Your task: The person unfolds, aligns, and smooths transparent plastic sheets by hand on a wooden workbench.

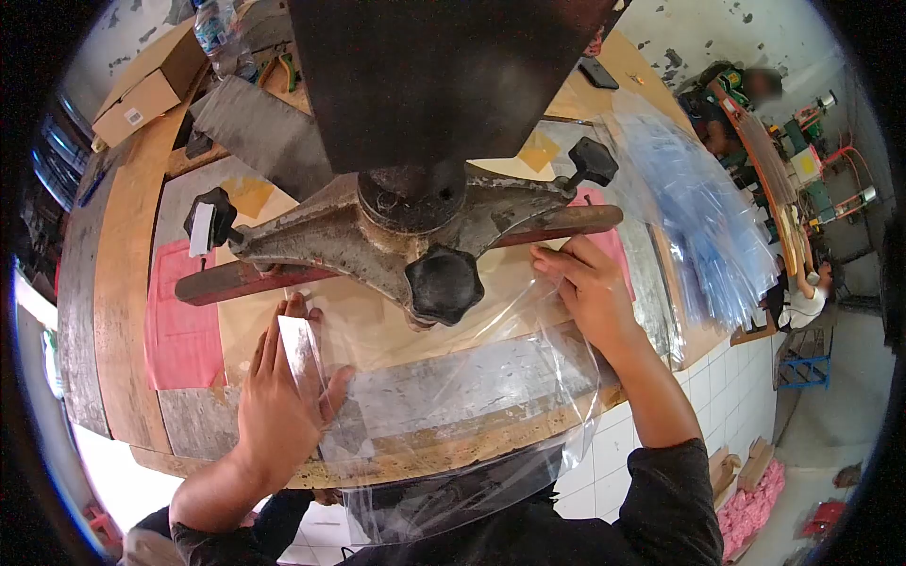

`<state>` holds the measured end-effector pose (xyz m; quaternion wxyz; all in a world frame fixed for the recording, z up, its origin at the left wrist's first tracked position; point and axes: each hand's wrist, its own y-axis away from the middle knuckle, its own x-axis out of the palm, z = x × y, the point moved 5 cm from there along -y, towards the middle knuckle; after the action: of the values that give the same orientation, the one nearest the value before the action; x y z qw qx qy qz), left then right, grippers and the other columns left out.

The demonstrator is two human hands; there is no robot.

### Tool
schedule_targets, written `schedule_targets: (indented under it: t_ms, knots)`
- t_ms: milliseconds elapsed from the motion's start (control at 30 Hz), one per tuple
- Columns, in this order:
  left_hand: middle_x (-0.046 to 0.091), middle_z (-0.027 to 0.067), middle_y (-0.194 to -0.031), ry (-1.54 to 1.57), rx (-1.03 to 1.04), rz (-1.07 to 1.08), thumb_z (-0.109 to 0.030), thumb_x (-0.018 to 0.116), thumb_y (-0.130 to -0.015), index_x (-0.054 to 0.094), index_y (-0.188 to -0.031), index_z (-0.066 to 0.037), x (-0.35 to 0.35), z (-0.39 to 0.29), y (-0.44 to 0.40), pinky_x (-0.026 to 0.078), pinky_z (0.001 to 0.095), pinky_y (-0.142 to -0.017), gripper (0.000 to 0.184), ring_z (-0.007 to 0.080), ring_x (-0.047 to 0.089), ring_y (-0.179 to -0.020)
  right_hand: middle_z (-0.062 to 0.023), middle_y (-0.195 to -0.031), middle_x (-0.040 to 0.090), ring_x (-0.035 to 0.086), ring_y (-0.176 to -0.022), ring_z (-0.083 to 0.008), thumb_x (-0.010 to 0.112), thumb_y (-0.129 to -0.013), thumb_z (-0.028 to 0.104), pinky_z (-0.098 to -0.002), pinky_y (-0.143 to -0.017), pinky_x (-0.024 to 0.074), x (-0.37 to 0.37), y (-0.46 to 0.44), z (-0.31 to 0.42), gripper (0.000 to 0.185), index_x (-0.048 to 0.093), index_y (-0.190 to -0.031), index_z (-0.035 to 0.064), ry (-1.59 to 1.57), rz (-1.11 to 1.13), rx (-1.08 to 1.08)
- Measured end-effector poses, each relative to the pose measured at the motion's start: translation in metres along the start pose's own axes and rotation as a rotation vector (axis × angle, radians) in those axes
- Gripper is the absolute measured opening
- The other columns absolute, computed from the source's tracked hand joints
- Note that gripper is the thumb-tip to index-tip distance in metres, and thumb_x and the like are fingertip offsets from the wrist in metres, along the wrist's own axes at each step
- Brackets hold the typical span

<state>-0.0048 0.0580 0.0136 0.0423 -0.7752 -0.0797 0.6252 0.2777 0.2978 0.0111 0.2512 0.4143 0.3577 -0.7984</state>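
Observation:
A clear plastic sheet or bag (453, 401) spreads over the front of the worktable and hangs past its edge toward my body. My right hand (587, 288) pinches its far right corner between thumb and fingers, close to the press bar. My left hand (288, 391) lies on the sheet's left side, fingers stretched forward and thumb apart, with a shiny fold beside the fingers. Their tips reach the metal press bar (255, 281), which crosses above the sheet's far edge. Above the bar is a cast-metal press head (406, 222) with black knobs (444, 285).
Pink sheeting (184, 321) lies left of the press. A pile of clear plastic (708, 217) lies on the right, near a phone (597, 74). A cardboard box (156, 85) and a bottle (217, 38) stand at the back left. Other people work at a bench far right.

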Motion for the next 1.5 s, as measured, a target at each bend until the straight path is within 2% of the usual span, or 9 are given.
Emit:
schedule_targets:
  t_ms: [133, 200, 300, 500, 567, 933, 1100, 1267, 1500]
  knots:
    - [0.051, 0.0357, -0.152, 0.124, -0.079, 0.017, -0.028, 0.077, -0.098, 0.051, -0.147, 0.01, -0.004, 0.002, -0.001, 0.046, 0.0555, -0.117, 0.068, 0.0542, 0.053, -0.139, -0.011, -0.096, 0.065, 0.068, -0.084, -0.0274, 0.075, -0.089, -0.006, -0.0398, -0.074, 0.0564, 0.0, 0.001, -0.002, 0.038, 0.08, -0.125, 0.0047, 0.014, 0.022, -0.019]
    - [0.052, 0.0355, -0.152, 0.129, -0.08, 0.017, -0.028, 0.077, -0.098, 0.051, -0.147, 0.01, -0.004, 0.003, 0.0, 0.046, 0.0551, -0.117, 0.068, 0.0541, 0.054, -0.139, -0.0096, -0.092, 0.061, 0.068, -0.087, -0.0287, 0.075, -0.081, -0.007, -0.0424, -0.076, 0.0571, -0.001, -0.001, 0.001, 0.04, 0.08, -0.119, 0.0067, 0.041, -0.011, -0.064]
    - [0.054, 0.0347, -0.151, 0.089, -0.044, -0.004, -0.03, 0.077, -0.098, 0.051, -0.149, 0.01, -0.006, 0.002, 0.0, 0.046, 0.0549, -0.116, 0.07, 0.0538, 0.055, -0.137, -0.0115, -0.096, 0.065, 0.069, -0.087, -0.0289, 0.074, -0.087, -0.008, -0.041, -0.075, 0.0561, -0.003, -0.001, 0.002, 0.04, 0.079, -0.125, 0.0036, 0.041, 0.015, -0.054]
    - [0.056, 0.0323, -0.15, 0.09, -0.08, 0.007, -0.035, 0.079, -0.096, 0.055, -0.147, 0.008, -0.003, 0.003, 0.003, 0.048, 0.0533, -0.115, 0.07, 0.0522, 0.056, -0.136, -0.0102, -0.097, 0.06, 0.069, -0.091, -0.0302, 0.075, -0.082, -0.006, -0.0428, -0.077, 0.0582, -0.003, 0.001, 0.005, 0.043, 0.078, -0.123, 0.007, 0.053, 0.002, -0.084]
    - [0.057, 0.0311, -0.149, 0.247, -0.242, 0.019, -0.035, 0.08, -0.095, 0.057, -0.145, 0.008, -0.004, 0.007, 0.005, 0.049, 0.0521, -0.114, 0.069, 0.0507, 0.057, -0.135, -0.0101, -0.098, 0.061, 0.069, -0.092, -0.0304, 0.075, -0.082, -0.005, -0.0429, -0.078, 0.0585, -0.002, 0.003, 0.003, 0.043, 0.078, -0.124, 0.0075, 0.056, 0.014, -0.085]
    - [0.063, 0.0305, -0.143, 0.177, -0.052, -0.06, -0.032, 0.083, -0.092, 0.063, -0.137, 0.008, -0.026, -0.002, 0.0, 0.053, 0.0517, -0.107, 0.063, 0.0487, 0.063, -0.127, -0.0104, -0.109, 0.069, 0.07, -0.1, -0.03, 0.073, -0.096, 0.004, -0.0409, -0.085, 0.0582, -0.023, 0.016, 0.002, 0.029, 0.078, -0.125, 0.0062, 0.02, -0.026, -0.139]
    - [0.066, 0.0266, -0.143, 0.091, -0.081, -0.009, -0.025, 0.08, -0.093, 0.067, -0.132, 0.007, -0.034, 0.002, 0.027, 0.052, 0.0498, -0.11, 0.052, 0.0471, 0.063, -0.13, -0.0089, -0.117, 0.071, 0.069, -0.109, -0.0314, 0.075, -0.099, 0.011, -0.041, -0.092, 0.0572, -0.041, 0.037, 0.007, 0.023, 0.078, -0.121, 0.0072, -0.154, 0.02, -0.012]
    - [0.072, 0.0218, -0.136, 0.222, -0.235, -0.312, -0.009, 0.07, -0.098, 0.074, -0.122, 0.003, -0.034, 0.018, 0.088, 0.052, 0.0478, -0.111, 0.028, 0.0418, 0.067, -0.13, -0.0095, -0.119, 0.072, 0.069, -0.11, -0.0322, 0.075, -0.1, 0.013, -0.0418, -0.096, 0.0544, -0.045, 0.086, 0.004, 0.017, 0.079, -0.114, 0.0053, -0.112, -0.185, -0.017]
    - [0.076, 0.0179, -0.124, 0.386, -0.399, -0.605, -0.007, 0.064, -0.102, 0.077, -0.116, 0.002, -0.035, 0.038, 0.114, 0.054, 0.0431, -0.105, 0.021, 0.0362, 0.072, -0.119, -0.0102, -0.11, 0.075, 0.07, -0.106, -0.0326, 0.076, -0.099, 0.013, -0.0418, -0.095, 0.0547, -0.05, 0.093, -0.002, 0.014, 0.08, -0.11, 0.0041, -0.149, -0.364, 0.09]
